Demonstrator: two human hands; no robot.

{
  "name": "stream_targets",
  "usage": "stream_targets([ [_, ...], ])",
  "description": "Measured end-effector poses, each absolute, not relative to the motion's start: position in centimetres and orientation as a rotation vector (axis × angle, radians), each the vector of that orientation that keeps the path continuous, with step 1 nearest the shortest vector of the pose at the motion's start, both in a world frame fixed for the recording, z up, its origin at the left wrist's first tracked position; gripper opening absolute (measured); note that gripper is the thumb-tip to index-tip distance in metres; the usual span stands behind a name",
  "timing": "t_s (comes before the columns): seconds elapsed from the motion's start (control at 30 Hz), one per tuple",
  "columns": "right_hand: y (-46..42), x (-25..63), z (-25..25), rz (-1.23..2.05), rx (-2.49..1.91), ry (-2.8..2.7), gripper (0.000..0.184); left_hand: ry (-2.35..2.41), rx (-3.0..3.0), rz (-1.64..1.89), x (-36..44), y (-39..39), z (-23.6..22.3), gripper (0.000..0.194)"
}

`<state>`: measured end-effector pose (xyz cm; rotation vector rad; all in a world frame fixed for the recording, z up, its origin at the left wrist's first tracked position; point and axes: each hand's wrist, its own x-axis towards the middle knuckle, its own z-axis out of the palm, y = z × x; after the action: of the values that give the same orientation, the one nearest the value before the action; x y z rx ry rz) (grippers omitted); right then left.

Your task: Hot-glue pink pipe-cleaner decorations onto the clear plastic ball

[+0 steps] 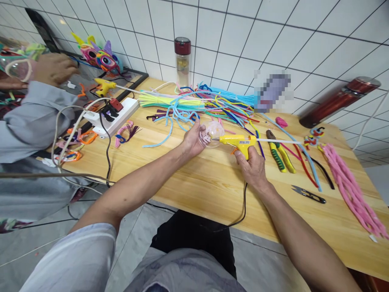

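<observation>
My right hand [252,166] grips the handle of a yellow hot glue gun [238,142], with a long white glue stick [279,141] poking out of its back end. Its nozzle points left and meets a clear, rounded plastic piece [215,129]. That piece is held in my left hand [196,140], whose fingers curl around its left side. Some pale pinkish material shows at the clear piece, too small to make out. Behind both hands lie bundles of coloured pipe cleaners [188,101], with curled light blue ones [179,115] closest to my left hand.
Pliers [279,156], thread snips [309,194] and pink pipe cleaners [352,190] lie at right. A red flask [337,103] and a glass bottle [182,65] stand along the wall. Left are a power strip [117,117], another glue gun [105,86] and a co-worker's hand [56,69].
</observation>
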<state>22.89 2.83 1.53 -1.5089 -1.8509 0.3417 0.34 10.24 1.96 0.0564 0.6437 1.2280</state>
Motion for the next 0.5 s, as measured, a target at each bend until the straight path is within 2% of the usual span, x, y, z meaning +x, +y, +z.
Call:
stream_targets([
  [0.5, 2.78, 22.84, 1.16, 0.209, -1.535, -1.871, 0.038, 0.688, 0.099, 1.233, 0.42, 9.75, 2.87, 0.055],
])
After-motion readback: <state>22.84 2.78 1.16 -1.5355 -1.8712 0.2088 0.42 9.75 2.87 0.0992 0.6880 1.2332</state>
